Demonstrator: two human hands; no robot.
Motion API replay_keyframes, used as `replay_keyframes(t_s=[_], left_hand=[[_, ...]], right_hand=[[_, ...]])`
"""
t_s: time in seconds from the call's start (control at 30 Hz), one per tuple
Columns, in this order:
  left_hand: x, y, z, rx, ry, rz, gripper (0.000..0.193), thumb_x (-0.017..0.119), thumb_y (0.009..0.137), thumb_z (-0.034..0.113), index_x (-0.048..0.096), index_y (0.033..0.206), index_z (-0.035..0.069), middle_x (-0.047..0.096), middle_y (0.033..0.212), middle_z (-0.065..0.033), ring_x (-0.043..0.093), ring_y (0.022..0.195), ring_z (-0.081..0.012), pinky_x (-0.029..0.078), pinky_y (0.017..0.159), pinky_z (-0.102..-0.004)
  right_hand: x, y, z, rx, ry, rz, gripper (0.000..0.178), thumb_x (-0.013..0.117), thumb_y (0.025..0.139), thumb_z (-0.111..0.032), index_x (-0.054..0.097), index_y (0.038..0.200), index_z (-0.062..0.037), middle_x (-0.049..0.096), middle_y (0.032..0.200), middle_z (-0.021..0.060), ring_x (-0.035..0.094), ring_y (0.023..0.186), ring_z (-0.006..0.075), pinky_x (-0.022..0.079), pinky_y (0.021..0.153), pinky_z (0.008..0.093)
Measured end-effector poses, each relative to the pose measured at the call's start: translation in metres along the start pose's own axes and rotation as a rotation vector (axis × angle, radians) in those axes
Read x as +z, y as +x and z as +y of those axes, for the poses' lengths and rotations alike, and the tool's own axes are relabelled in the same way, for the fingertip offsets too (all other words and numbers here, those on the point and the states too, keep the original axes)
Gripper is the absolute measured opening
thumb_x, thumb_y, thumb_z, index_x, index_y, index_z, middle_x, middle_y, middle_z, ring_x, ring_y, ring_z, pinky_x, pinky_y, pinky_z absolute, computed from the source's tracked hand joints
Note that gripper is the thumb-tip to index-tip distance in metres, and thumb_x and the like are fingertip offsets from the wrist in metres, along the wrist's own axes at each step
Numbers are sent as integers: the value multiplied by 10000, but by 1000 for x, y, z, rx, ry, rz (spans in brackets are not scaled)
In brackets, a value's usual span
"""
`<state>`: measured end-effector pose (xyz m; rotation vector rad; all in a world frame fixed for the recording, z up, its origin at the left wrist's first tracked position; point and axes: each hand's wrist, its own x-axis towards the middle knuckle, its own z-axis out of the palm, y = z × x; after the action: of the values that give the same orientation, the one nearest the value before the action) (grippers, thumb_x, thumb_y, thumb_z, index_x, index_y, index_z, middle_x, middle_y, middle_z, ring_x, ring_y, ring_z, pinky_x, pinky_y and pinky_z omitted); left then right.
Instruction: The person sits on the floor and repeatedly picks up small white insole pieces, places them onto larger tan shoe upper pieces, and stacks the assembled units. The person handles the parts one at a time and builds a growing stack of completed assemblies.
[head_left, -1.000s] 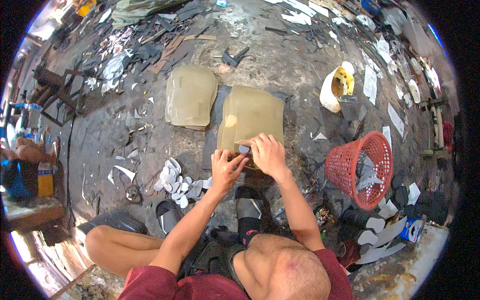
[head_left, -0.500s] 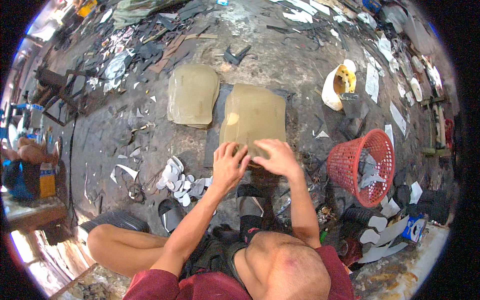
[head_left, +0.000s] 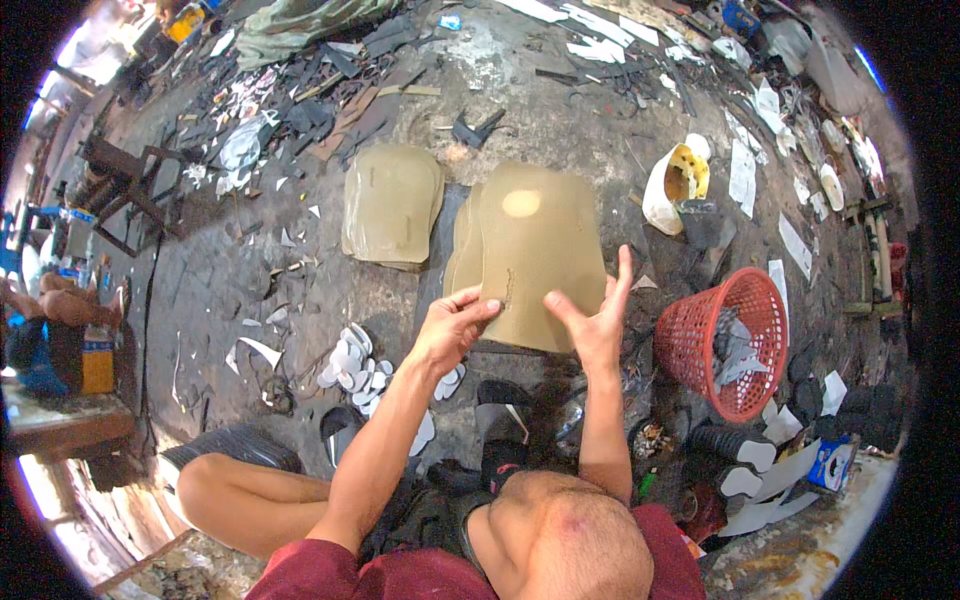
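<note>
A tan, curved-edged sheet [head_left: 543, 245] is raised in front of me, its near end tilted up off a stack of similar sheets [head_left: 465, 245]. My left hand [head_left: 450, 330] pinches its near left edge between thumb and fingers. My right hand [head_left: 597, 325] grips the near right edge, thumb on the top face and one finger stretched outward; some of its fingers are hidden by the sheet. Left of these lies a second stack of tan sheets [head_left: 390, 205]. White oval cut pieces [head_left: 350, 360] are heaped near my left forearm.
A red perforated basket [head_left: 700, 340] with grey scraps stands at right, near a cut-open white container [head_left: 665, 190]. Dark stacked pieces [head_left: 725, 445] lie nearer me. At left are a dark metal frame [head_left: 125, 190] and another person's hand [head_left: 70, 300]. Scraps litter the floor.
Both hands have moved apart, the right one outward to the right. The top sheet has come up and shifted right, off the stack below.
</note>
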<state>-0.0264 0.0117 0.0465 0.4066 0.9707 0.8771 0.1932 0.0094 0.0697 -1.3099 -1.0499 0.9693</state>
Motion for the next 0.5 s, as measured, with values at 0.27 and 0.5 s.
replay_keyframes(t_s=[0.27, 0.5], left_hand=[[-7, -39, 29, -94, 448, -408, 257, 763, 923, 217, 773, 1061, 1, 759, 1006, -66, 677, 943, -121, 521, 878, -289], [-79, -46, -35, 223, 1184, 481, 246, 771, 820, 218, 778, 1026, 84, 725, 902, -137, 703, 839, -311, 551, 836, -389]], right_hand=[[-6, -28, -60, -572, -831, -562, 800, 955, 579, -196, 602, 1290, -101, 517, 1429, 181, 401, 1419, 321, 296, 1179, 558], [-1, 13, -38, 68, -32, -140, 426, 848, 828, -213, 695, 1148, 22, 748, 983, 119, 689, 890, 148, 545, 841, 296]])
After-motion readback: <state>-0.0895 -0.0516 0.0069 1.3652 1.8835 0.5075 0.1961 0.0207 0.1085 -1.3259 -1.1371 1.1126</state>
